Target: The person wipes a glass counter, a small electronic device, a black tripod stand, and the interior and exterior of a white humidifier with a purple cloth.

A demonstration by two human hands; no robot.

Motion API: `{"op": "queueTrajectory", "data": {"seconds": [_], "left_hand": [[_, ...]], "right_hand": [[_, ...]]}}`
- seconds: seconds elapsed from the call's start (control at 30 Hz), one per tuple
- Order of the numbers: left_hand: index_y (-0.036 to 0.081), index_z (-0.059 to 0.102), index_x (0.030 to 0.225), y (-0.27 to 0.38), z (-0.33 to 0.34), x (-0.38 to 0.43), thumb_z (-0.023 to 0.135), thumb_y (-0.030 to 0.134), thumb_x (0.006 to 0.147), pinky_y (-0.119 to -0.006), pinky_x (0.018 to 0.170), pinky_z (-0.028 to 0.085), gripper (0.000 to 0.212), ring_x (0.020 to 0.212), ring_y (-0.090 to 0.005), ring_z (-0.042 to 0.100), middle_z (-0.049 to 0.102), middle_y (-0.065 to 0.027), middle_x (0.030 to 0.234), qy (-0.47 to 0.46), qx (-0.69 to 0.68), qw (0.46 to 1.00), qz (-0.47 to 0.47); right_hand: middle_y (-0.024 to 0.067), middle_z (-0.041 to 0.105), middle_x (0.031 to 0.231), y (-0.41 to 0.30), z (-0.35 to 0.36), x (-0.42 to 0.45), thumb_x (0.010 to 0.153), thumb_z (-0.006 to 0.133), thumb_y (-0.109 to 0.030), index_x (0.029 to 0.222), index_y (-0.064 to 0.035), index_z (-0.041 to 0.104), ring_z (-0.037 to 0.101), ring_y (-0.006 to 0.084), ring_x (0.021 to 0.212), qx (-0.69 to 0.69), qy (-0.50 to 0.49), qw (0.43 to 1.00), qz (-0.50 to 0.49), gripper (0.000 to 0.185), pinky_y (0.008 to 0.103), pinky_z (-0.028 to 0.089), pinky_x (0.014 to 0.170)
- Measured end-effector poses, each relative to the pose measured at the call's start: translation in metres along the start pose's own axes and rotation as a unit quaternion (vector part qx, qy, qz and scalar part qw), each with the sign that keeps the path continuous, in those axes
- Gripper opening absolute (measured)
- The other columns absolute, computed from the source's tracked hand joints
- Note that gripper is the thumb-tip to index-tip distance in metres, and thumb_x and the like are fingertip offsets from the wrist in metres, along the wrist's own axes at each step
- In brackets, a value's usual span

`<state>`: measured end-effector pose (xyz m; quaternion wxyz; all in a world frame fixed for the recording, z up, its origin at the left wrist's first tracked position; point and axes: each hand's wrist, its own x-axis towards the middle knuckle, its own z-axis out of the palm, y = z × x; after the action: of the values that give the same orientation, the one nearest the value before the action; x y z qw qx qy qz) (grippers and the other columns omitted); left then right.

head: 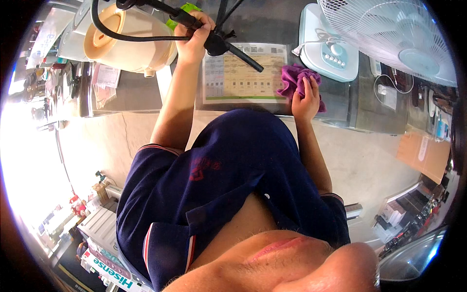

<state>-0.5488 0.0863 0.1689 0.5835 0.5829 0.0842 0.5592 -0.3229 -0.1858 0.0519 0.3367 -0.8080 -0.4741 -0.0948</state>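
At the top of the head view my left hand is wrapped around the black pole of a stand. The stand's legs spread from a dark joint just right of the fingers, and one leg points down to the right. My right hand presses on a crumpled purple cloth at the near edge of the counter. Its fingers lie over the cloth's folds. Between my hands is a printed sheet bearing writing and codes, partly covered by the stand leg.
A cream-coloured appliance stands left of my left hand, with a black cable crossing before it. At right is an electric fan with a pale base and wire guard. Papers and a cardboard piece lie farther out.
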Motion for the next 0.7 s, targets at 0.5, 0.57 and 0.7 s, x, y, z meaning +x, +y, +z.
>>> {"op": "queueTrajectory", "data": {"seconds": [0.5,0.57,0.7], "left_hand": [[0.001,0.056,0.076,0.034,0.042,-0.016,0.053,0.004,0.071,-0.034,0.070,0.047,0.007,0.075,-0.0218,0.056,0.053,-0.0090,0.072,0.248,0.026,0.959,0.137],[0.001,0.050,0.073,0.064,0.046,-0.009,0.051,0.008,0.071,-0.036,0.064,0.046,0.007,0.066,-0.0229,0.051,0.043,-0.0082,0.068,0.193,0.027,0.969,0.154],[0.003,0.043,0.077,0.105,0.037,-0.011,0.049,0.013,0.076,-0.035,0.053,0.034,0.012,0.054,-0.0206,0.038,0.036,-0.0075,0.064,0.135,-0.058,0.968,0.204]], "right_hand": [[0.0163,0.056,0.136,-0.001,-0.004,0.002,0.077,0.066,-0.008,0.127,-0.0086,0.062,0.056,0.0370,0.121,0.023,-0.003,1.000,0.006,0.050,0.0445,0.046,0.099],[0.0162,0.056,0.137,-0.003,-0.005,0.000,0.077,0.066,-0.008,0.127,-0.0087,0.061,0.056,0.0370,0.121,0.024,-0.007,1.000,0.000,0.050,0.0445,0.046,0.099],[0.0179,0.054,0.138,-0.002,-0.004,0.000,0.073,0.068,-0.008,0.126,-0.0077,0.060,0.053,0.0390,0.123,0.034,-0.010,0.999,-0.005,0.054,0.0465,0.045,0.101]]}}
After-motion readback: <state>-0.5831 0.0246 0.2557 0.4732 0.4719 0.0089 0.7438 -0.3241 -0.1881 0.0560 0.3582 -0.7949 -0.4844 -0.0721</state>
